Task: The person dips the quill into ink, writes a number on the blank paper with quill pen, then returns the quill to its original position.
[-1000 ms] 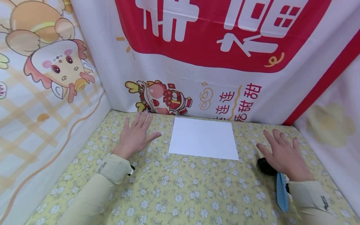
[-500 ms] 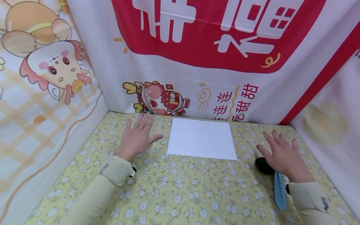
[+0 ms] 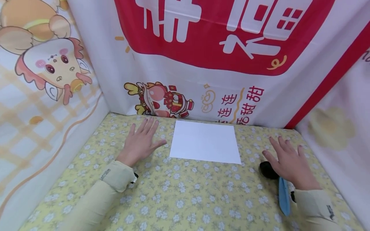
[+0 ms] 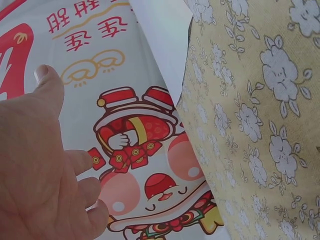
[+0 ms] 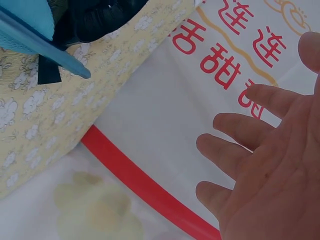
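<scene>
My left hand (image 3: 140, 141) is spread with straight fingers over the left part of the table, holding nothing. Beside its thumb lies a blank white sheet of paper (image 3: 206, 142), whose corner (image 4: 167, 45) also shows in the left wrist view. On the other side, my right hand (image 3: 290, 163) is spread too, its fingers apart and bare. Under and beside that palm sits a dark rounded object (image 3: 268, 170), with a slim light-blue piece (image 3: 284, 197) next to it. In the right wrist view the blue part (image 5: 30, 20) looks ribbed and the black part (image 5: 105, 20) glossy; their kind is unclear.
A yellow flowered cloth (image 3: 170, 199) covers the table. Behind it hangs a white curtain with a red panel (image 3: 202, 48). Cartoon-printed fabric (image 3: 52, 64) walls the left side, and pale fabric (image 3: 332, 128) the right.
The head view has shifted slightly, so the paper and the blue and black things sit a little further left. Both hands stay spread nearly in place.
</scene>
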A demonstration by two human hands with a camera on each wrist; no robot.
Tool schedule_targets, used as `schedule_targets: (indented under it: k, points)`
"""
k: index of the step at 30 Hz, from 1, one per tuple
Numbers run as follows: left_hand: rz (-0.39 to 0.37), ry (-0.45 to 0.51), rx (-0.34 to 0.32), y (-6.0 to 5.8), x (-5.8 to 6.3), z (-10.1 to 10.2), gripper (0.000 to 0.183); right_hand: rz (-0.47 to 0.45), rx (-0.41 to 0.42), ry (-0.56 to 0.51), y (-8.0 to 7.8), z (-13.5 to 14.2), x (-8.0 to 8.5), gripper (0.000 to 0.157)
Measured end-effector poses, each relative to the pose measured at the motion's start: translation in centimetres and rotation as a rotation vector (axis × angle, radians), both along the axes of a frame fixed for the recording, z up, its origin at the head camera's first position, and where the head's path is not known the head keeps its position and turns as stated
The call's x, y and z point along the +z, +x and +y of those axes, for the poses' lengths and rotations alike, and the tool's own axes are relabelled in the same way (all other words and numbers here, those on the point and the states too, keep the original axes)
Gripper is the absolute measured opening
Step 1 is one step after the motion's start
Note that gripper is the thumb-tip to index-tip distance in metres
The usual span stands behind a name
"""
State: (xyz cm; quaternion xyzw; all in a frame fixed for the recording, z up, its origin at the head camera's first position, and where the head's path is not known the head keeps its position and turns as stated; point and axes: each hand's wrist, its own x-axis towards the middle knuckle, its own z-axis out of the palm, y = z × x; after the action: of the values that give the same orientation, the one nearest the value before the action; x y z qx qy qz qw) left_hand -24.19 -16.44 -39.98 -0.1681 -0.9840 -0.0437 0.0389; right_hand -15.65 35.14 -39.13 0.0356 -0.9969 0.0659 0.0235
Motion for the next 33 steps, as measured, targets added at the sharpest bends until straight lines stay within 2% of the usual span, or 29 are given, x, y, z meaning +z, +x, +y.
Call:
schedule_targets:
  k: [8,19,33]
  points:
    - [0.022,0.017,-0.034,-0.1,-0.1,0.5,0.094,0.038,0.015,-0.006,-0.1,0.4,0.0,0.078]
    - [-0.017,-0.004,-0.081,0.0,-1.4,1.5,0.094,0.023,-0.004,-0.028,0.6,0.9,-0.7,0.078]
    - [-0.033,-0.056,-0.137,-1.1,-2.2,2.7,0.094,0.0,0.003,-0.061,1.3,2.1,-1.4,0.077]
